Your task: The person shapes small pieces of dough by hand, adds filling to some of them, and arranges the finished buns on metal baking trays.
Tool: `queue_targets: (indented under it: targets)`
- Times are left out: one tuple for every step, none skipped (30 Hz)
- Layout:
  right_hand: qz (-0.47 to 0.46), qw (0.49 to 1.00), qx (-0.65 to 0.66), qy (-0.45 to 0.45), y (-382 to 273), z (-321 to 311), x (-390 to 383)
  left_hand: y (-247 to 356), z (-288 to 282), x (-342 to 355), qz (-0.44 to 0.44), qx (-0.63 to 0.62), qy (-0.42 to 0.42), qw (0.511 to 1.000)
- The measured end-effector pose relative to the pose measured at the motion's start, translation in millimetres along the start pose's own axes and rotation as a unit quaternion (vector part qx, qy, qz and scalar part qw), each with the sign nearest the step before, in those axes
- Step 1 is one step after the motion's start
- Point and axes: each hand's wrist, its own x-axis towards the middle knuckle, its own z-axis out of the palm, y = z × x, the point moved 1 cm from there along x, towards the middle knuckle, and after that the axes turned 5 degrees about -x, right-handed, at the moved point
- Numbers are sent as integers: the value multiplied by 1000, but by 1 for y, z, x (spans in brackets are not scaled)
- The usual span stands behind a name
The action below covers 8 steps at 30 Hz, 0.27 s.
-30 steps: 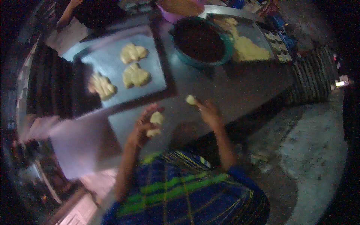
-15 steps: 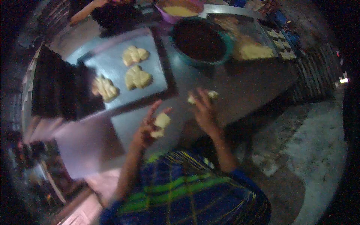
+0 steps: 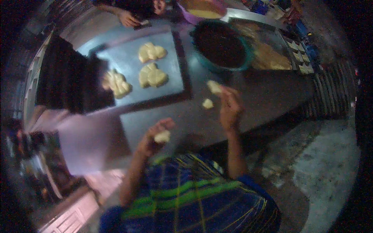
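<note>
My left hand (image 3: 148, 140) is closed around a pale lump of dough (image 3: 162, 136), held above the near edge of the metal table (image 3: 186, 120). Farther right, my right hand (image 3: 230, 106) pinches a longer dough piece (image 3: 213, 87) that sticks out past the fingertips. On the tabletop just left of that hand lies a small dough piece (image 3: 208, 103). A metal baking tray (image 3: 173, 83) to the left carries three shaped dough clusters: one near left (image 3: 117, 84), one in the middle (image 3: 153, 75) and one at the back (image 3: 151, 52).
Behind my right hand stands a teal basin (image 3: 215, 66) with dark contents. A purple bowl (image 3: 190, 17) is beyond it, and a shallow tray (image 3: 272, 46) sits at far right. Dark stacked trays (image 3: 66, 77) rise at left. Across the table is another person's hand (image 3: 127, 18).
My right hand has lifted off the table with a dough piece, leaving a small one behind. My left hand's fingers have curled in around its dough. The other person's hand has moved right.
</note>
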Motion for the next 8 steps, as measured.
queue_targets:
  targets:
    - [23, 998, -17, 49, 2, 8, 4, -2, -10, 2, 20, -59, 12, 998]
    - [6, 1000, -26, 11, 1, 16, 4, -4, -17, 9, 36, -119, 21, 992]
    - [-13, 999, -36, -27, 0, 26, 3, -6, -23, 13, 53, -178, 30, 982]
    - [-31, 996, -52, -64, 3, 36, 0, -2, -10, 16, 71, -77, 74, 992]
    - [-36, 996, -51, -65, 14, 50, -12, 0, 5, 15, 69, -72, 82, 992]
    - [-41, 996, -45, -68, 27, 73, -34, 4, 18, 13, 70, -65, 95, 991]
    - [-48, 995, -39, -75, 29, 85, -49, 7, 26, 10, 73, -62, 109, 989]
    - [-89, 977, 72, -179, -12, 66, -41, 10, 29, 1, 74, -80, 73, 991]
